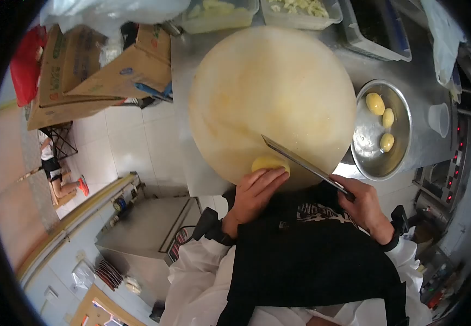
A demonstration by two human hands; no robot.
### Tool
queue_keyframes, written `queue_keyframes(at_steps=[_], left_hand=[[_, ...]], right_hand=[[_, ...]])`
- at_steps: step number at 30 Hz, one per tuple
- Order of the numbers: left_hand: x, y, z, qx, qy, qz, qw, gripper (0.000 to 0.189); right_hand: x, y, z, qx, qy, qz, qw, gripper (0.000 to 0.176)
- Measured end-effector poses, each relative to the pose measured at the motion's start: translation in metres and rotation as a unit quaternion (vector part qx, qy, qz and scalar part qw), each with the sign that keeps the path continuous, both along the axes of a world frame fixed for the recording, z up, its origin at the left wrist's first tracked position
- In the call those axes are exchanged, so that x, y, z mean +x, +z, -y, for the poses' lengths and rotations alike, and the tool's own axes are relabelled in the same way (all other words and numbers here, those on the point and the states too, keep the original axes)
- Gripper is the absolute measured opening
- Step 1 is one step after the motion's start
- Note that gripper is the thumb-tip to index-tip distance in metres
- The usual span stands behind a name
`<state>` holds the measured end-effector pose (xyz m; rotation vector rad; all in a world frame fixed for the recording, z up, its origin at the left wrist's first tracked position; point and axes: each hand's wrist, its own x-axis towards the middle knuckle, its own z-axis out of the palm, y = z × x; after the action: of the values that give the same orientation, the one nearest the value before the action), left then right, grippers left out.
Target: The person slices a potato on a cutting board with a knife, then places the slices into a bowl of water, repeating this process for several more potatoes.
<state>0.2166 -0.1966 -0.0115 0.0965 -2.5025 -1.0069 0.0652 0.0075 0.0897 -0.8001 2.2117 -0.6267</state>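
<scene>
Head view: left grip (254, 193) pinching potato (268, 163) on board (270, 92), right grip (363, 204) tight around knife (300, 160).

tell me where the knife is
In the head view, the knife is in the right hand, blade over the near edge of the cutting board, beside the peeled potato the left hand holds.
</scene>
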Motion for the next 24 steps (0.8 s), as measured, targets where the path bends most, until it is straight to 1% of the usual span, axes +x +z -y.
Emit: queue_keyframes(at_steps=[2,3,5,7,9,11,12,14,15,17,18,19,20,22,23,24], left_hand=[[0.002,-0.001,-0.003,0.002,0.005,0.0,1.0,0.032],[0.002,-0.002,-0.004,-0.002,0.017,-0.003,1.0,0.032],[0.002,-0.008,-0.009,-0.003,0.032,-0.004,0.999,0.033],[0.003,-0.016,-0.016,0.023,0.077,-0.052,0.995,0.035],[-0.001,-0.016,-0.016,0.023,0.09,-0.05,0.994,0.036],[-0.003,-0.016,-0.017,0.019,0.102,-0.052,0.993,0.037],[-0.004,-0.016,-0.019,0.009,0.115,-0.052,0.992,0.034],[-0.004,-0.018,-0.019,0.0,0.129,-0.05,0.99,0.031],[-0.003,-0.021,-0.018,0.001,0.127,-0.059,0.99,0.03],[0.006,-0.032,-0.024,0.005,0.124,-0.065,0.99,0.029],[0.017,-0.047,-0.033,0.068,0.121,-0.035,0.99,0.027],[0.025,-0.057,-0.04,0.131,0.118,-0.005,0.984,0.025],[0.031,-0.064,-0.044,0.134,0.117,-0.003,0.984,0.025],[0.036,-0.066,-0.043,0.211,0.119,-0.013,0.97,0.028],[0.037,-0.066,-0.041,0.213,0.119,-0.011,0.97,0.028],[0.032,-0.058,-0.034,0.191,0.097,-0.017,0.977,0.029]], right_hand=[[-0.004,0.002,0.005,0.063,0.032,0.039,0.997,0.048],[-0.005,0.0,0.007,0.067,0.037,0.043,0.996,0.048],[-0.007,-0.005,0.008,0.022,0.059,0.033,0.998,0.05],[-0.012,-0.008,0.011,0.033,0.069,0.047,0.996,0.052],[-0.016,-0.011,0.01,0.044,0.078,0.06,0.994,0.053],[-0.02,-0.014,0.007,0.042,0.066,0.079,0.994,0.057],[-0.022,-0.014,0.008,0.043,0.067,0.08,0.994,0.057],[-0.024,-0.013,0.011,0.012,0.095,0.035,0.995,0.062],[-0.026,-0.009,0.014,0.013,0.095,0.038,0.995,0.062],[-0.029,0.001,0.018,0.015,0.151,0.002,0.988,0.066],[-0.029,0.003,0.018,0.017,0.149,0.005,0.989,0.066],[-0.029,0.006,0.017,0.036,0.175,0.001,0.984,0.068],[-0.029,0.008,0.016,0.054,0.201,-0.003,0.978,0.071],[-0.031,0.011,0.015,0.059,0.215,-0.005,0.975,0.072],[-0.033,0.013,0.016,0.061,0.231,-0.009,0.971,0.073],[-0.036,0.016,0.017,0.062,0.231,-0.007,0.971,0.073]])
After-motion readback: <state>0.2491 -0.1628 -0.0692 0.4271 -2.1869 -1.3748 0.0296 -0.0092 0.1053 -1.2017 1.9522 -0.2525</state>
